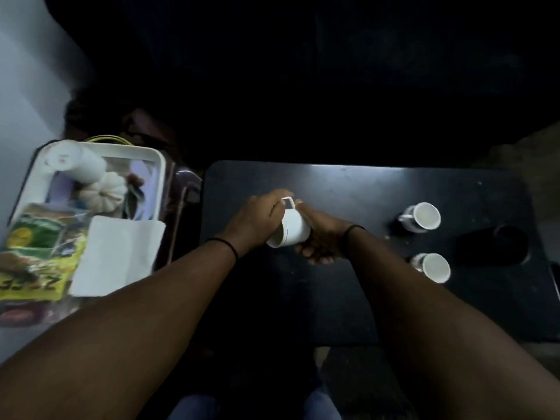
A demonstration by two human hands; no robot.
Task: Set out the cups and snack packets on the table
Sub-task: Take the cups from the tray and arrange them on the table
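A white cup (292,230) is tilted on its side above the black table (363,189), its mouth toward me and its handle up. My left hand (257,219) grips it at the handle side and my right hand (318,241) cradles it from below. Two more white cups stand upright at the table's right, one farther (424,216) and one nearer (435,267). Green and yellow snack packets (33,256) lie at the near end of a white tray (157,177) to the left of the table.
The tray also holds a white cylindrical container (75,163), a small white pumpkin-shaped thing (104,192) and a folded white napkin (116,256). A dark round object (497,245) sits at the table's right end. The surroundings are very dark.
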